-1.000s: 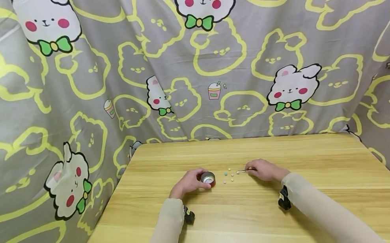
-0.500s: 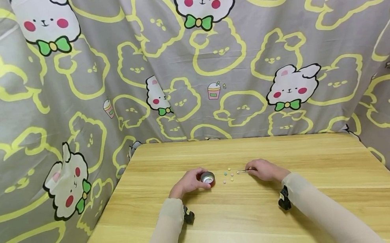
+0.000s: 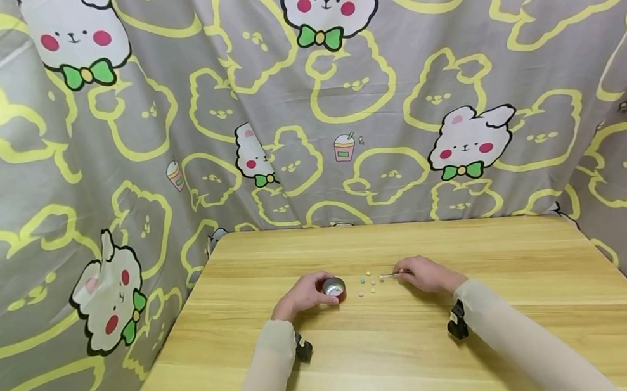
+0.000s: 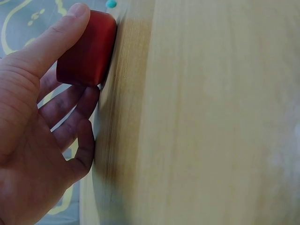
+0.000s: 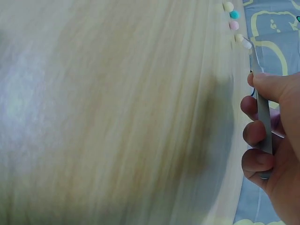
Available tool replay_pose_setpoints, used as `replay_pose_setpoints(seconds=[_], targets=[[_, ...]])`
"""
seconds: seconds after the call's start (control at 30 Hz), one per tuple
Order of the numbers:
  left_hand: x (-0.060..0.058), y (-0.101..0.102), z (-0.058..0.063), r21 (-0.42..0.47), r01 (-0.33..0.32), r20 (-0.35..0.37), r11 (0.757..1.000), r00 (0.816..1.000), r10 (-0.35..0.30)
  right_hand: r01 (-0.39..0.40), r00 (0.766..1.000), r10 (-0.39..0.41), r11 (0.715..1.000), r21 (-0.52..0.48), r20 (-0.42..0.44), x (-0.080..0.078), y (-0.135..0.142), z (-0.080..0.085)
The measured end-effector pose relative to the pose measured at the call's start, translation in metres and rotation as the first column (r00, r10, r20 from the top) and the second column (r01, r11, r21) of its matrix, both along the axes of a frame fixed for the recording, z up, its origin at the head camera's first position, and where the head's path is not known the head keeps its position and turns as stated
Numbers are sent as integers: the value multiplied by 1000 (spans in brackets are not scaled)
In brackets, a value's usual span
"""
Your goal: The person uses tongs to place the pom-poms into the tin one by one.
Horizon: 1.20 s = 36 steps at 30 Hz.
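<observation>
In the head view my left hand (image 3: 303,293) grips a small round tin (image 3: 334,289) from its left side. The tin stands with its silvery inside facing up; its red outer wall (image 4: 90,51) shows in the left wrist view beneath my thumb. My right hand (image 3: 425,273) holds metal tweezers (image 5: 264,119) between thumb and fingers, pointing left. At their tips is a white ball (image 5: 247,44), close beside a pale yellow ball (image 5: 239,38). A pink ball (image 5: 234,25) and a teal ball (image 3: 362,281) lie among several small balls between the hands.
The wooden table (image 3: 343,371) reaches back to a grey patterned curtain (image 3: 280,97), which also hangs at both sides. Small black cameras sit on the left wrist (image 3: 303,347) and the right wrist (image 3: 457,320).
</observation>
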<state>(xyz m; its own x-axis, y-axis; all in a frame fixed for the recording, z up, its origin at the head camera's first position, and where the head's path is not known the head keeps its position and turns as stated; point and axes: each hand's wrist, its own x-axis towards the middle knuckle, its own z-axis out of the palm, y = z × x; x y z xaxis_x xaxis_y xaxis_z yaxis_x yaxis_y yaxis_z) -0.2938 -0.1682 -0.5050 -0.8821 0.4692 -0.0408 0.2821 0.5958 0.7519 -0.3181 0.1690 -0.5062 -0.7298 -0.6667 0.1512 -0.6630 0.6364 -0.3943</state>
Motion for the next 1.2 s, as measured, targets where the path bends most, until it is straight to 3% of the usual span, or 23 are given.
replay_pose_setpoints(seconds=[0.57, 1.2], targets=[[0, 2, 1, 4, 1, -1, 1000, 1000, -1, -35, 998, 35, 999, 8, -46, 3, -5, 14], [-1, 1, -1, -6, -6, -6, 1000, 1000, 6, -79, 995, 80, 997, 13, -66, 8, -34, 39]])
